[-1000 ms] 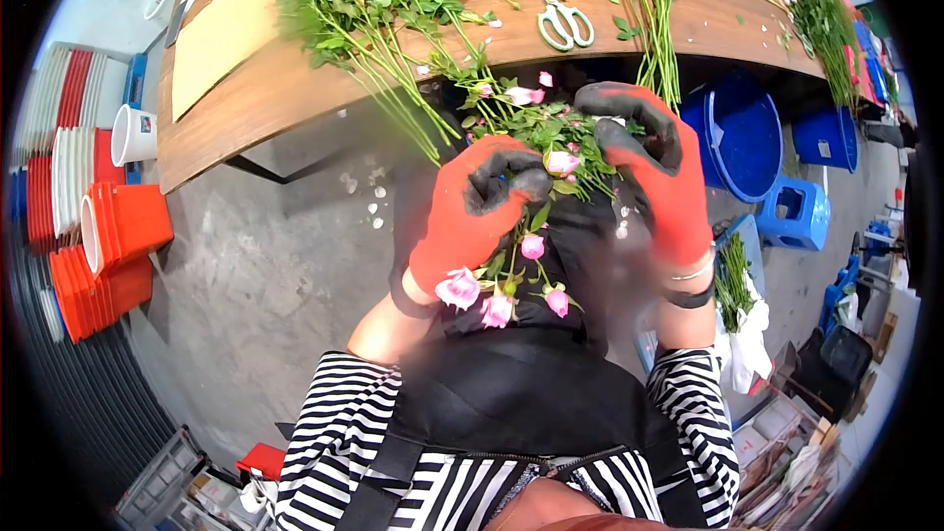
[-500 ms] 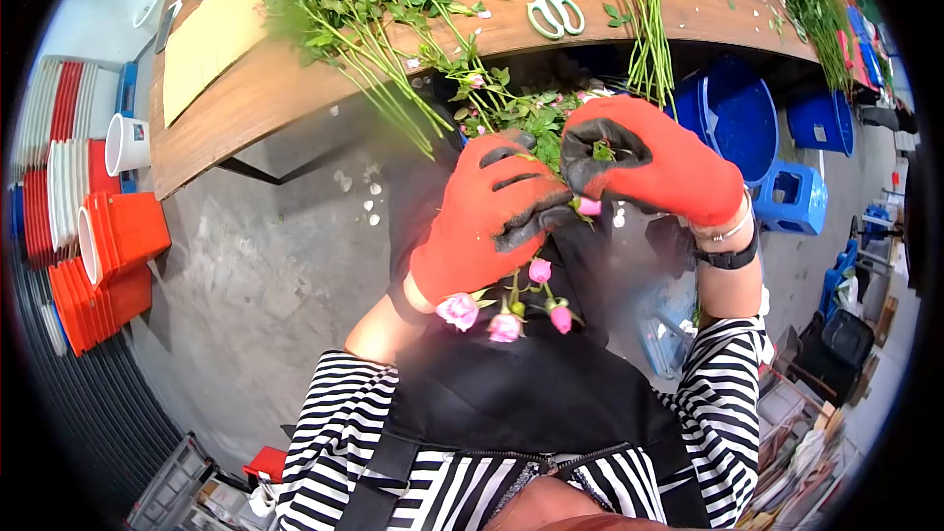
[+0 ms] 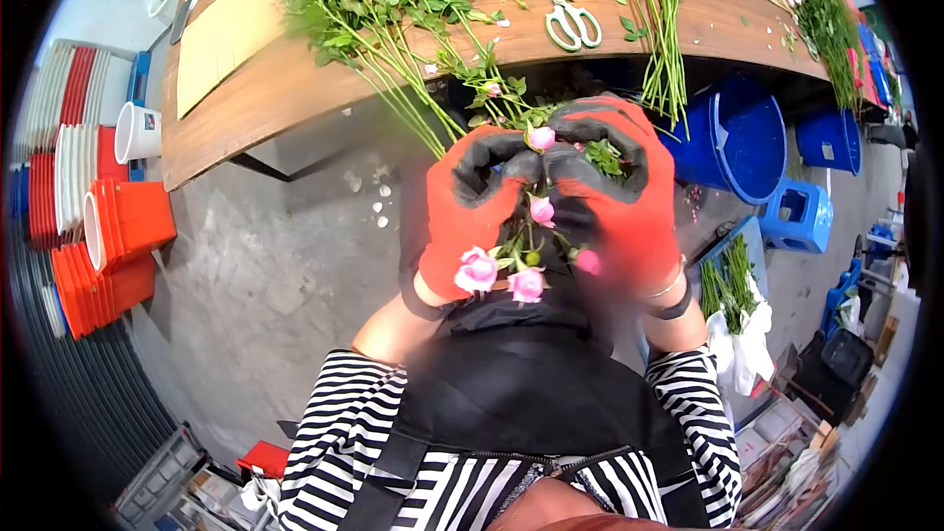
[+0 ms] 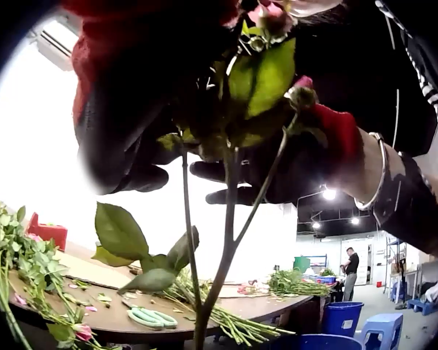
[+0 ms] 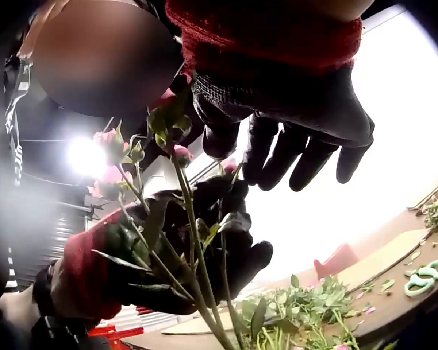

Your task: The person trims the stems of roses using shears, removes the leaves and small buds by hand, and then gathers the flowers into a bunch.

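In the head view, my gloved left hand [image 3: 470,216] has its fingers curled round a rose stem, with pink blooms [image 3: 477,269] hanging below. My gloved right hand [image 3: 624,202] is close beside it, fingers bent, its fingertips near a pink bud [image 3: 541,138]. Green leaves [image 3: 605,157] show inside the bend of those fingers; whether they are touched is unclear. The right wrist view shows the right hand [image 5: 292,124] with fingers spread and hanging down, above the left hand [image 5: 168,255] and the branching stem [image 5: 197,270]. Leaves [image 4: 263,80] partly cover both hands in the left wrist view.
A wooden table [image 3: 226,113] bears rose bunches [image 3: 374,10], scissors [image 3: 572,22] and more stems [image 3: 667,59]. Blue tubs [image 3: 752,143], a blue stool [image 3: 796,214] and wrapped stems [image 3: 733,295] are on the right. Orange bins [image 3: 128,226] stand left.
My right hand came in from the right to the left hand, dipped lower, then lifted beside the upper bud. The left hand stayed round the stem, and the hanging blooms moved slightly up and right.
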{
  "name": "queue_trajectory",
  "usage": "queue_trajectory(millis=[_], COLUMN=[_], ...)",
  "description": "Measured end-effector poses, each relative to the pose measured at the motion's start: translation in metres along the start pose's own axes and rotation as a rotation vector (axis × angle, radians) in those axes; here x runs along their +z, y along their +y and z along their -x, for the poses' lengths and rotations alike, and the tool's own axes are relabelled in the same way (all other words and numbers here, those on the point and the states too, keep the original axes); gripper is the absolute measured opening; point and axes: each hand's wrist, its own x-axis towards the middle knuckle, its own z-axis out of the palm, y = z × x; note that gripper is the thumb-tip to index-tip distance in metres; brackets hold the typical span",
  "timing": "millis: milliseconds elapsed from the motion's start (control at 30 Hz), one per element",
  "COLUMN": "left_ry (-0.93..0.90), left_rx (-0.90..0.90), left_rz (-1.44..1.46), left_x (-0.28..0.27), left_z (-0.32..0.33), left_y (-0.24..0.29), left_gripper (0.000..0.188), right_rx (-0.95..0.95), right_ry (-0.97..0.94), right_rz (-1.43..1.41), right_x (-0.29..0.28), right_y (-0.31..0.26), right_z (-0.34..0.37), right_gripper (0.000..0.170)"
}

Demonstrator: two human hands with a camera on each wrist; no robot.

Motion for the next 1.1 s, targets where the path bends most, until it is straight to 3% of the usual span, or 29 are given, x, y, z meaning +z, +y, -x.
queue_trajectory(millis=[100,300,433,533,567,700,800,933,1100], left_ry=[0.061,0.032,0.02,-0.005,-0.006,-0.061,-0.114,-0.143,-0.096], left_rx=[0.119,0.047,0.048,0.102,0.092,-0.066,-0.121,-0.067,-0.028], left_rz=[-0.176,-0.114,-0.077,-0.11,-0.098,0.103,0.139,0.116,0.122], left_x=[0.001,0.001,-0.002,-0.006,-0.007,-0.004,-0.008,-0.01,-0.004], left_z=[0.003,0.002,0.005,0.005,0.005,0.003,0.002,0.0,0.0], left_y=[-0.006,-0.007,-0.016,-0.022,-0.023,-0.014,-0.018,-0.024,-0.024], left_gripper=[0.018,0.021,0.024,0.023,0.024,0.029,0.027,0.025,0.016], right_rx=[0.046,0.05,0.454,0.561,0.428,0.355,0.258,0.406,0.371], right_ry=[0.054,0.013,0.027,0.031,0.018,-0.182,-0.242,-0.185,-0.045], right_rz=[-0.054,-0.265,-0.767,-0.805,-0.674,-0.783,-0.675,-0.678,-0.661], right_x=[0.012,0.017,0.016,0.011,0.009,-0.002,-0.005,-0.004,0.008], right_y=[-0.005,0.005,0.001,0.001,0.003,0.004,0.01,0.004,0.006], right_z=[0.002,0.008,0.01,0.007,0.005,-0.007,-0.006,-0.006,0.003], right_gripper=[0.034,0.026,0.033,0.037,0.037,0.041,0.04,0.033,0.029])
